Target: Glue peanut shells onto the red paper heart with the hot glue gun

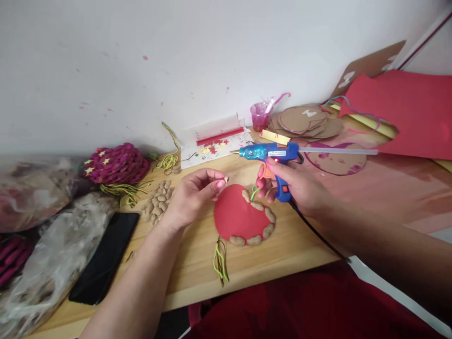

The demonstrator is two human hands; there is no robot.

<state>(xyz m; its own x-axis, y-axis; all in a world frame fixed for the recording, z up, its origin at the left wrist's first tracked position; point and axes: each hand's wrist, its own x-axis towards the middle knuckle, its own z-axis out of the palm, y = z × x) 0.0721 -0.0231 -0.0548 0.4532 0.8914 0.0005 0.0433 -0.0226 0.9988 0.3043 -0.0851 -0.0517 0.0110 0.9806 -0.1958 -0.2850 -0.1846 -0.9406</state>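
In my right hand (pixel 294 186) is a blue hot glue gun (pixel 268 151), its nozzle pointing left and a clear glue stick (pixel 339 150) jutting from its back. My left hand (pixel 199 190) pinches a peanut (pixel 226 180); only its pale tip shows past the fingertips. Between the hands and slightly below them lies a red disc (pixel 235 214). Several peanuts (pixel 270 215) line its right and lower edge, and a yellow-green yarn tassel (pixel 221 263) hangs off its lower left. A pile of loose peanuts (pixel 157 202) sits left of my left hand.
Behind are a sheet with star sequins (pixel 212 148), a purple-stained cup (pixel 260 115) and stacked cardboard discs (pixel 303 120). Red sheets (pixel 413 113) lie at right. A black phone (pixel 106 256), plastic bag (pixel 63 249) and purple peanut ornaments (pixel 118 163) occupy the left. The gun's cord (pixel 318 230) crosses the front edge.
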